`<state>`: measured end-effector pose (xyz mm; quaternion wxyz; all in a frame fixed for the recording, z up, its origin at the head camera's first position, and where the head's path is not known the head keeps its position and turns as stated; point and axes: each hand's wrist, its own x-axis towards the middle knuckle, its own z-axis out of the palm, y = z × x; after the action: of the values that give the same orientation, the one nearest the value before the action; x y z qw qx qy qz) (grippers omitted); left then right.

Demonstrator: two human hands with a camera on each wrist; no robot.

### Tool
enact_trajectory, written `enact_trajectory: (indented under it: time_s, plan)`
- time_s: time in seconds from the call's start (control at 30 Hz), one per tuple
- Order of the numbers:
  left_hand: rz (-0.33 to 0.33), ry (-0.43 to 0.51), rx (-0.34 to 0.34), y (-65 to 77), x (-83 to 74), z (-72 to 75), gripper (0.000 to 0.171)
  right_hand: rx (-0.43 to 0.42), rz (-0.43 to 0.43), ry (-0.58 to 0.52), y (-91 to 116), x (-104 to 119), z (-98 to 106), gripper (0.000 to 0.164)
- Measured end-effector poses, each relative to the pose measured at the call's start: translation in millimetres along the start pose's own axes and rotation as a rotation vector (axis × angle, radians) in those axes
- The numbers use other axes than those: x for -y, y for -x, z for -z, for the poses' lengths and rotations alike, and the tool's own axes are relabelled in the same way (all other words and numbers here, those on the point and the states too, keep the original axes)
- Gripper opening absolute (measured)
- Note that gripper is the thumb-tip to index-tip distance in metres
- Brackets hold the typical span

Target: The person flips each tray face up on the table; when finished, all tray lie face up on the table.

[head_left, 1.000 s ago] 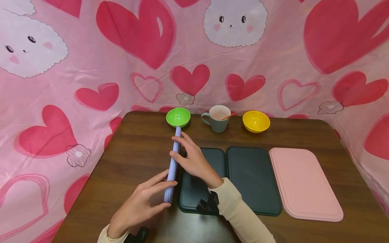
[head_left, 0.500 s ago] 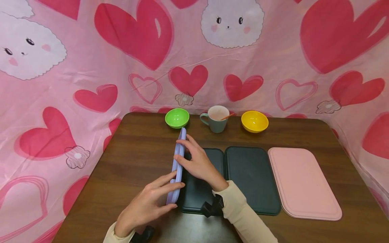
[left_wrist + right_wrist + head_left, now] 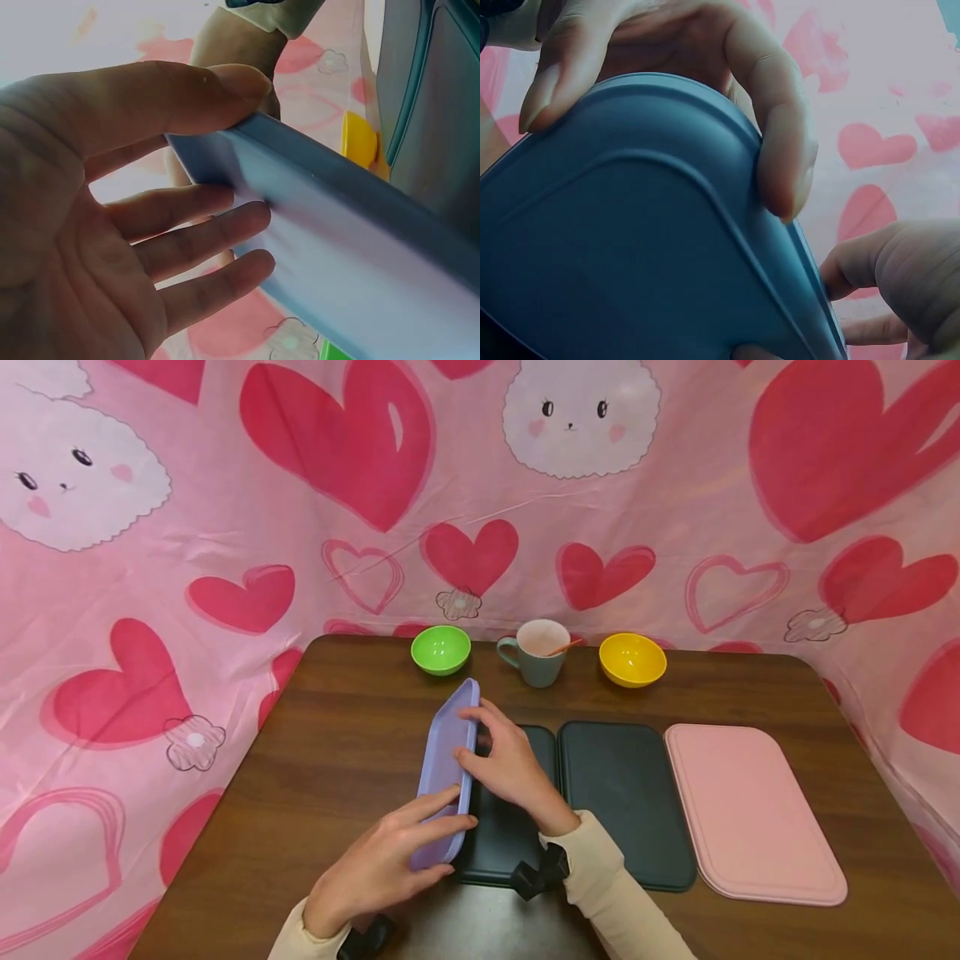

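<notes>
A shallow lilac tray (image 3: 448,752) stands tilted on its long side, its hollow face turned up and to the left. My left hand (image 3: 378,864) grips its near end; in the left wrist view the thumb (image 3: 187,94) lies on the rim and the fingers spread over a broad face. My right hand (image 3: 513,768) holds the far part of the raised right edge, with thumb and fingers bent over the rim in the right wrist view. A dark green tray (image 3: 506,839) lies flat just right of the lilac one and is partly covered by it and my right hand.
Another dark green tray (image 3: 626,802) and a pink tray (image 3: 753,814) lie flat in a row to the right. Along the table's back edge stand a green bowl (image 3: 441,652), a grey-green mug (image 3: 540,670) with an orange stick in it, and a yellow bowl (image 3: 632,662).
The lilac tray has tipped from nearly upright, its upper edge leaning right, so its hollow face now shows. Both hands have shifted right along with it.
</notes>
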<state>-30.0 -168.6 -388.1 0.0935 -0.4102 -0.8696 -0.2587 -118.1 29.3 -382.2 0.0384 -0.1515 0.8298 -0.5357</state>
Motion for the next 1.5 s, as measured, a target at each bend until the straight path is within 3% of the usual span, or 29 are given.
enact_trajectory:
  time_s: [0.3,0.47,0.7,0.9,1.17,1.27,1.5]
  plan:
    - [-0.023,-0.024,0.057,-4.3,-0.2,-5.6,0.059,-0.021,-0.104,-0.029,2.1,-8.5,4.0,0.047]
    - [-0.003,-0.011,0.097,-5.0,-0.1,-7.2,0.058,-0.037,-0.157,-0.074,2.5,-12.3,3.9,0.047]
    - [0.015,-0.003,0.088,-1.6,2.8,-6.9,0.057,-0.046,-0.196,-0.108,4.4,-18.2,2.8,0.049]
    - [0.085,0.078,0.035,5.2,15.4,-2.3,0.055,-0.045,-0.217,-0.144,4.2,-24.5,1.7,0.05]
    - [0.26,0.146,-0.084,14.4,48.5,-7.7,0.047,-0.051,-0.236,-0.159,3.9,-29.0,2.0,0.05]
    - [0.385,0.185,-0.103,18.3,59.8,-9.8,0.044,-0.047,-0.246,-0.171,4.1,-31.6,2.1,0.051]
    - [0.708,0.397,-0.054,25.0,76.4,-12.6,0.045,-0.064,-0.254,-0.184,4.4,-36.4,2.8,0.051]
